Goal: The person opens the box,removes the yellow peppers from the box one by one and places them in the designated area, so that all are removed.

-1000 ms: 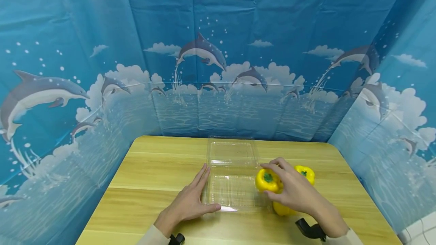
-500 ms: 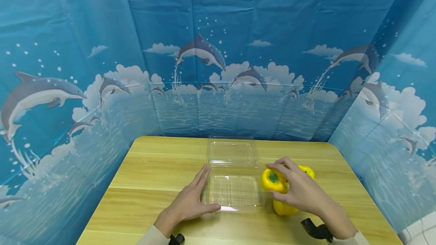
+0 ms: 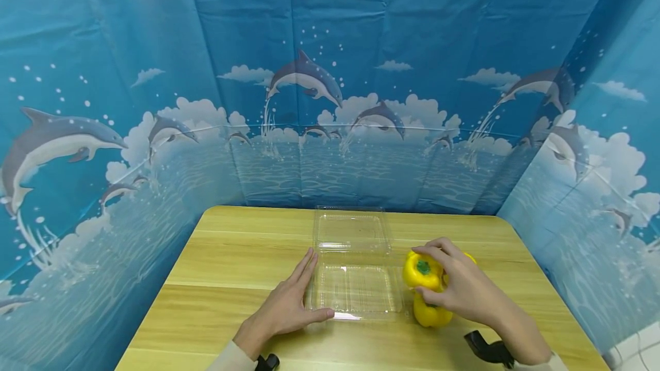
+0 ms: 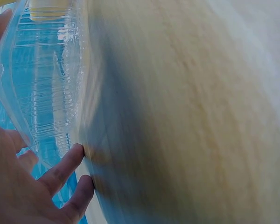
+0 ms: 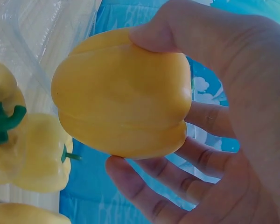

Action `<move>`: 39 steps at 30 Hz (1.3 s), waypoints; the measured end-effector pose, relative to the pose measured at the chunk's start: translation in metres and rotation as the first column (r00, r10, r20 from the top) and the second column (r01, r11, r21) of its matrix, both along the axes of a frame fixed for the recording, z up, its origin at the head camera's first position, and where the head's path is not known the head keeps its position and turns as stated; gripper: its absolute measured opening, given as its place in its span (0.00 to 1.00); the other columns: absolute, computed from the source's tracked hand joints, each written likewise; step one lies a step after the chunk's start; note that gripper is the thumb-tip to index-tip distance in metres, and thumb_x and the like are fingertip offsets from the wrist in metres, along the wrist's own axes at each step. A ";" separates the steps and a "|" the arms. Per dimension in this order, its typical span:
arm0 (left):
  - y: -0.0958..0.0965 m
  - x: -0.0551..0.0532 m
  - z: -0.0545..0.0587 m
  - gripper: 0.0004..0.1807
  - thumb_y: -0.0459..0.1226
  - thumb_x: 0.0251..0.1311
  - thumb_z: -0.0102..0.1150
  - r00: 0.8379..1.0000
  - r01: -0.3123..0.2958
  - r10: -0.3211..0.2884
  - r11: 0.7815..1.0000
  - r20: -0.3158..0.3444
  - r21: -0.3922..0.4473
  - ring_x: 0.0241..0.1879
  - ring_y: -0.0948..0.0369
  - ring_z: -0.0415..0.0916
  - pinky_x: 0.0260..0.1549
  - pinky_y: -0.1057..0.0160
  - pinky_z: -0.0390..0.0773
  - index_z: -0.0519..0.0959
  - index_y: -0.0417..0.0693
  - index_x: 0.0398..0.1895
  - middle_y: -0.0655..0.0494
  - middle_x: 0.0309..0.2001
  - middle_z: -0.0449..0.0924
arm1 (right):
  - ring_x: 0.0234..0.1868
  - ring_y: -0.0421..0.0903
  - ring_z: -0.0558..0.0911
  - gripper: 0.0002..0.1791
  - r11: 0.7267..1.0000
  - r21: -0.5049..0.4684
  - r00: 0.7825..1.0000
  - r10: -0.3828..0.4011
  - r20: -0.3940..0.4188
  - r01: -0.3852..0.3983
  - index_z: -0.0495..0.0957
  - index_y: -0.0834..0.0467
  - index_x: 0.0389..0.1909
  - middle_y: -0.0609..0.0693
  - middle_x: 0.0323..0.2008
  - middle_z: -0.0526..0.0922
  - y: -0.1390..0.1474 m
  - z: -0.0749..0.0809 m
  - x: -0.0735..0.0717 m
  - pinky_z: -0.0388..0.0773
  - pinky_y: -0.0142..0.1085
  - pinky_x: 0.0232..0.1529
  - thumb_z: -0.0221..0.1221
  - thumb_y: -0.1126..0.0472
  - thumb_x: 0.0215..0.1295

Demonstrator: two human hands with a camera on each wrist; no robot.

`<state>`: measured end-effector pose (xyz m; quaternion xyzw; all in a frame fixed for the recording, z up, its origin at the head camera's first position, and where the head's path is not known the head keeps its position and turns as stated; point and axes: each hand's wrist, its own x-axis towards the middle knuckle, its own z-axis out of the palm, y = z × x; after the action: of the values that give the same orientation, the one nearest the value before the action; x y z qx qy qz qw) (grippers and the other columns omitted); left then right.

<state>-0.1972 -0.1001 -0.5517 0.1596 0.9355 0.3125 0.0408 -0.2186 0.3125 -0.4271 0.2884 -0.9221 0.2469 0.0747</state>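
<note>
A yellow bell pepper (image 3: 421, 269) with a green stem is gripped between the thumb and fingers of my right hand (image 3: 466, 285). In the right wrist view, the thumb lies on one side of this held pepper (image 5: 121, 93) and the fingers on the other. My left hand (image 3: 289, 302) lies at the left edge of a clear plastic clamshell box (image 3: 356, 291), its fingers straight and its thumb reaching the near corner. The left wrist view shows fingertips (image 4: 77, 151) on the tabletop beside the clear box (image 4: 46, 88). The box lid (image 3: 350, 229) lies folded back, away from me.
Another yellow pepper (image 3: 432, 315) sits just below the held one. A further pepper (image 3: 470, 257) is mostly hidden behind the right hand. Several peppers (image 5: 44, 154) show at the left of the right wrist view. A dolphin-print curtain (image 3: 330, 73) surrounds the wooden table (image 3: 232, 245).
My right hand has moved to the right with the pepper, away from the box's right edge and toward the other peppers. The left hand and the box stay where they were.
</note>
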 end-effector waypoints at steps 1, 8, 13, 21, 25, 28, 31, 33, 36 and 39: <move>0.000 0.000 0.000 0.71 0.73 0.68 0.73 1.000 0.000 0.000 1.000 0.000 0.000 0.83 0.33 0.77 0.72 0.22 0.82 0.36 0.70 1.00 0.63 1.00 0.33 | 0.53 0.43 0.85 0.39 1.000 0.000 1.000 -0.002 -0.001 0.002 0.85 0.53 0.74 0.51 0.65 0.84 0.001 0.000 0.000 0.87 0.34 0.45 0.87 0.51 0.63; 0.000 -0.001 0.000 0.71 0.73 0.69 0.73 1.000 0.006 -0.006 1.000 0.007 -0.001 0.83 0.34 0.76 0.71 0.20 0.80 0.36 0.68 1.00 0.63 1.00 0.32 | 0.54 0.44 0.86 0.39 1.000 0.006 1.000 -0.025 0.001 0.025 0.85 0.54 0.74 0.50 0.64 0.84 0.011 0.000 0.000 0.89 0.36 0.47 0.87 0.53 0.62; 0.001 0.000 0.000 0.71 0.73 0.69 0.73 1.000 0.010 -0.010 1.000 0.010 0.000 0.82 0.34 0.77 0.71 0.20 0.80 0.36 0.67 1.00 0.63 1.00 0.32 | 0.54 0.46 0.87 0.40 1.000 0.002 1.000 -0.022 -0.009 0.022 0.85 0.55 0.74 0.50 0.63 0.85 0.018 0.000 0.001 0.89 0.36 0.46 0.88 0.53 0.61; 0.000 0.001 0.001 0.71 0.73 0.69 0.73 1.000 -0.002 0.002 1.000 0.019 0.002 0.82 0.33 0.77 0.72 0.18 0.78 0.36 0.67 1.00 0.62 1.00 0.32 | 0.54 0.47 0.88 0.40 0.999 0.004 0.999 -0.045 -0.022 0.045 0.85 0.54 0.73 0.49 0.62 0.86 0.029 0.000 0.001 0.90 0.36 0.47 0.88 0.53 0.60; 0.000 0.001 0.000 0.71 0.73 0.69 0.73 1.000 -0.003 0.003 1.000 0.021 0.002 0.82 0.34 0.78 0.73 0.17 0.77 0.37 0.67 1.00 0.62 1.00 0.32 | 0.55 0.49 0.89 0.40 0.998 0.012 0.998 -0.060 -0.015 0.060 0.85 0.52 0.73 0.49 0.62 0.87 0.034 -0.001 0.003 0.91 0.38 0.48 0.88 0.51 0.61; 0.000 0.001 0.000 0.71 0.73 0.69 0.73 1.000 -0.001 0.001 1.000 0.018 0.003 0.81 0.33 0.78 0.73 0.17 0.77 0.37 0.66 1.01 0.62 1.00 0.32 | 0.55 0.50 0.90 0.40 0.998 0.016 0.998 -0.066 -0.017 0.066 0.85 0.51 0.73 0.49 0.62 0.87 0.038 -0.002 0.004 0.91 0.39 0.48 0.88 0.50 0.61; 0.000 0.001 -0.001 0.72 0.73 0.69 0.73 1.000 0.001 -0.001 1.000 0.014 0.001 0.81 0.33 0.78 0.72 0.18 0.78 0.37 0.65 1.01 0.62 1.00 0.32 | 0.55 0.51 0.90 0.41 0.998 0.017 0.997 -0.067 -0.024 0.067 0.85 0.51 0.74 0.49 0.63 0.87 0.043 -0.003 0.004 0.91 0.40 0.48 0.88 0.51 0.61; 0.000 0.001 -0.001 0.72 0.73 0.69 0.73 1.000 0.002 -0.002 1.000 0.013 -0.001 0.80 0.33 0.79 0.72 0.19 0.79 0.37 0.65 1.01 0.62 1.00 0.32 | 0.55 0.51 0.90 0.41 0.997 0.015 0.997 -0.072 -0.025 0.072 0.85 0.50 0.74 0.49 0.63 0.88 0.046 -0.004 0.005 0.91 0.40 0.48 0.89 0.51 0.61; 0.001 0.000 -0.001 0.72 0.73 0.69 0.73 1.000 0.004 -0.004 1.000 0.015 0.004 0.80 0.33 0.79 0.71 0.20 0.80 0.37 0.64 1.01 0.62 1.00 0.32 | 0.54 0.49 0.89 0.40 0.997 0.010 0.997 -0.080 -0.018 0.080 0.85 0.50 0.74 0.50 0.62 0.88 0.050 -0.005 0.006 0.90 0.38 0.46 0.89 0.51 0.61; 0.001 0.000 -0.001 0.72 0.73 0.69 0.73 1.000 0.006 -0.006 1.000 0.017 0.007 0.81 0.34 0.79 0.72 0.20 0.80 0.37 0.64 1.01 0.62 1.00 0.31 | 0.53 0.48 0.89 0.40 0.996 0.011 0.996 -0.087 -0.014 0.087 0.85 0.51 0.74 0.50 0.62 0.88 0.054 -0.007 0.007 0.90 0.37 0.45 0.88 0.51 0.62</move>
<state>-0.1967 -0.0993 -0.5524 0.1598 0.9336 0.3169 0.0490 -0.2114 0.3663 -0.4337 0.2501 -0.9346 0.2363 0.0900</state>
